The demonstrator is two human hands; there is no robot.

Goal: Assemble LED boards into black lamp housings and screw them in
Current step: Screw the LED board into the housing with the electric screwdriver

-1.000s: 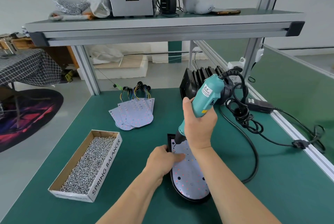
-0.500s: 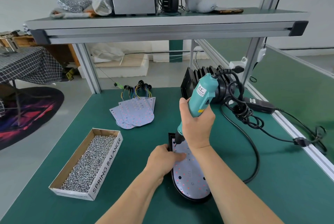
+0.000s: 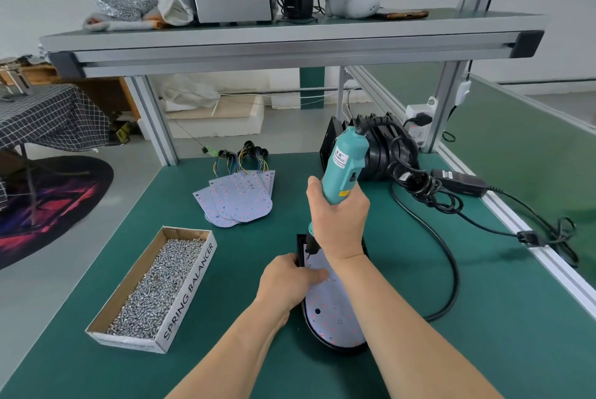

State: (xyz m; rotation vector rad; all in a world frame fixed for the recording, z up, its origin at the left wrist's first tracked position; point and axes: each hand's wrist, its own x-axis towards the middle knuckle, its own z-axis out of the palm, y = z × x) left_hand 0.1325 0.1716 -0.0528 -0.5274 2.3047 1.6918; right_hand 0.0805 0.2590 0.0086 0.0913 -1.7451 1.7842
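Green matting covers the table [image 3: 483, 318], edged on the right by an aluminium rail [image 3: 532, 253] and roofed at the far side by a shelf [image 3: 290, 44] on posts. Open mat lies near the right side, crossed only by the black cord [image 3: 450, 269], which loops from the screwdriver [image 3: 343, 169] round to the right. At the near left sits a box [image 3: 190, 289] of screws [image 3: 154, 285]. Spare boards [image 3: 238, 202] are fanned out beyond it, well apart from the work. A stack [image 3: 377, 153] of black housings stands at the far centre, just behind the tool.

The housing [image 3: 335, 345] lies flat at near centre with an LED board [image 3: 329, 305] seated inside it. The right hand [image 3: 338, 224] is wrapped round the screwdriver's teal body, with the forearm reaching in from the near right across the board. The bit points down at the board's far-left corner. Whether a screw sits on its tip is too small to tell. The left hand [image 3: 287, 279] grips the housing's left rim, fingers curled over the edge and thumb laid on the board.

A second ago the screwdriver leaned well over to the right. It now stands closer to upright, with its top swung left and the bit at the same corner. The left hand has not shifted.
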